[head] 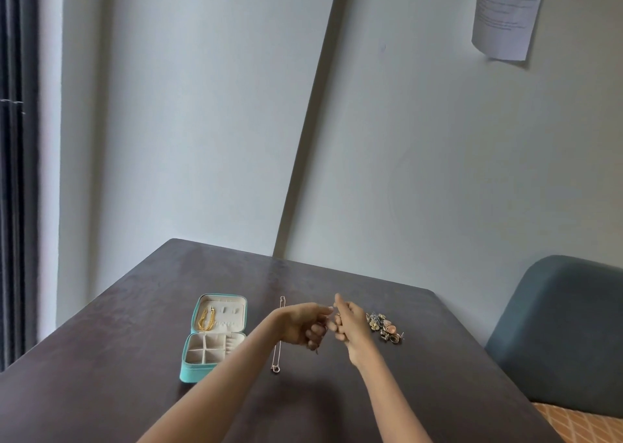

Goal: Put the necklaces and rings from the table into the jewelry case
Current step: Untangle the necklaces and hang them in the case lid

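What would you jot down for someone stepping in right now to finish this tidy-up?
Left hand and right hand meet above the table, fingers curled round something small; what it is cannot be told.
Case lies open on the left, a gold chain already in its lid.
Left to do: the thin necklace lying beside the case and the ring pile on the right.
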The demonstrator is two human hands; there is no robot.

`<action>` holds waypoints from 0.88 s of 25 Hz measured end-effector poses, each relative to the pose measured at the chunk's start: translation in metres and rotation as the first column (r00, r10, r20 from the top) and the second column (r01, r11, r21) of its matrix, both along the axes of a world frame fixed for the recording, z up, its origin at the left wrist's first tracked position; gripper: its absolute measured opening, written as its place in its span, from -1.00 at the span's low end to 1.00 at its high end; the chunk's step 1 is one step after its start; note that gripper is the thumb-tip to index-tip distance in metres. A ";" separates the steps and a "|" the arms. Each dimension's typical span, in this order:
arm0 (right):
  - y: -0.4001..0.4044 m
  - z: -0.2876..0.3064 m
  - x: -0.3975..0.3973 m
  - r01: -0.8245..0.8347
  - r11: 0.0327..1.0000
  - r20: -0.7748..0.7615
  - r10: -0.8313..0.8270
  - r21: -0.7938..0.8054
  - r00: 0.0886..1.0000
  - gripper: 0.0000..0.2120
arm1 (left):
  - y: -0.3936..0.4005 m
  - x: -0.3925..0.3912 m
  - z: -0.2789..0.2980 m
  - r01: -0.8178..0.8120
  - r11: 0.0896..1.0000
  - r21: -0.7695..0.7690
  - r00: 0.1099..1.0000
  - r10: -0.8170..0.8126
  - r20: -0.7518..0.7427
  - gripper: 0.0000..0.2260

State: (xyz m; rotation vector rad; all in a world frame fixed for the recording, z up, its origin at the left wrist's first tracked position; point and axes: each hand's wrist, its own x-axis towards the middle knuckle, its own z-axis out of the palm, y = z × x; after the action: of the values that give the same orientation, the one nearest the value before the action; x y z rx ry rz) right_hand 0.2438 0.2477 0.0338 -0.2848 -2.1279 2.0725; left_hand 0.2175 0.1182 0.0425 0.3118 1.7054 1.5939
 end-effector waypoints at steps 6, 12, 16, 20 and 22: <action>0.000 -0.018 -0.003 -0.012 0.991 0.047 0.018 -0.135 0.999 -0.87 | -0.001 0.000 -0.002 -0.170 0.860 0.481 0.971 0.063 0.232 -0.60; 0.011 -0.017 0.005 0.213 0.966 -0.230 -0.176 0.148 0.957 -0.92 | 0.003 -0.002 -0.023 -0.460 0.570 0.681 0.885 0.231 0.404 -0.46; 0.017 -0.014 0.005 0.138 0.741 -0.269 0.059 0.657 0.961 -0.94 | 0.004 -0.001 -0.028 -0.484 0.471 0.738 0.875 0.230 0.427 -0.40; 0.012 -0.013 0.005 0.182 0.530 -0.262 0.079 0.828 0.962 -0.83 | 0.005 0.001 -0.030 -0.477 0.430 0.767 0.878 0.188 0.440 -0.38; 0.009 -0.009 0.005 0.204 0.447 -0.276 0.102 0.871 0.956 -0.84 | 0.005 0.001 -0.030 -0.470 0.448 0.761 0.881 0.183 0.436 -0.41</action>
State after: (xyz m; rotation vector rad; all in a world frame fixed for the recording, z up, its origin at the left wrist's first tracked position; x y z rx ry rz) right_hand 0.2491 0.2567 0.0248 0.1116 -2.5852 0.5987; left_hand 0.2188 0.1228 0.0124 0.1849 0.6100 2.5832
